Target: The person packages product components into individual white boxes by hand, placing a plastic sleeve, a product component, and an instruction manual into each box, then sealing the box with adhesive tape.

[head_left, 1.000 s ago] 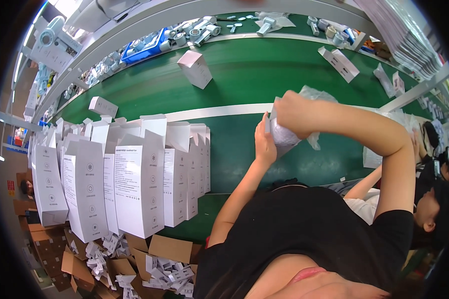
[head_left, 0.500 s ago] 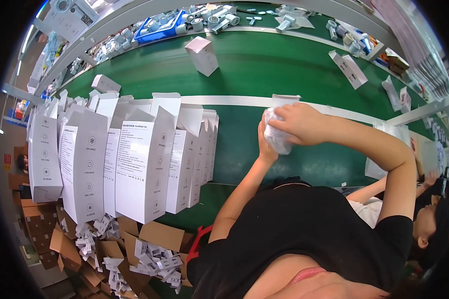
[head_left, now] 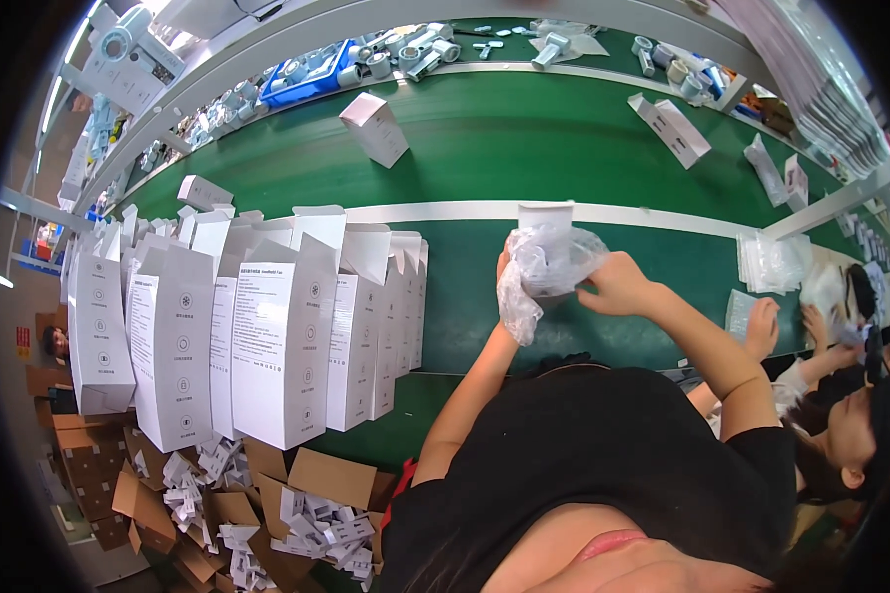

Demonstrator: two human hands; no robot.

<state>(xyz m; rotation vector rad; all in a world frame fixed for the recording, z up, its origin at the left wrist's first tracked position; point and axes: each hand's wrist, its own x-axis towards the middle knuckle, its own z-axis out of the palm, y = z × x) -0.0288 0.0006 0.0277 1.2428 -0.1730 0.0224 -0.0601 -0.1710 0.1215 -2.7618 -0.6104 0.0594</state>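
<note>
Head view: white box [head_left: 547, 233], flap [head_left: 546, 211] at its far end, held above the counter [head_left: 457, 306] by the partly hidden left hand [head_left: 505, 259]; right hand [head_left: 618, 284] at the clear bag [head_left: 520, 308]'s right side, grip unclear.

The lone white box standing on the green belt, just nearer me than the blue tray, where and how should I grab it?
Probably the upper half of the white box, pinched across two opposite side walls, coming down from above on your side. It stands upright on the green belt, its tall walls look flat, its top looks closed, and nothing touches its sides.
</note>
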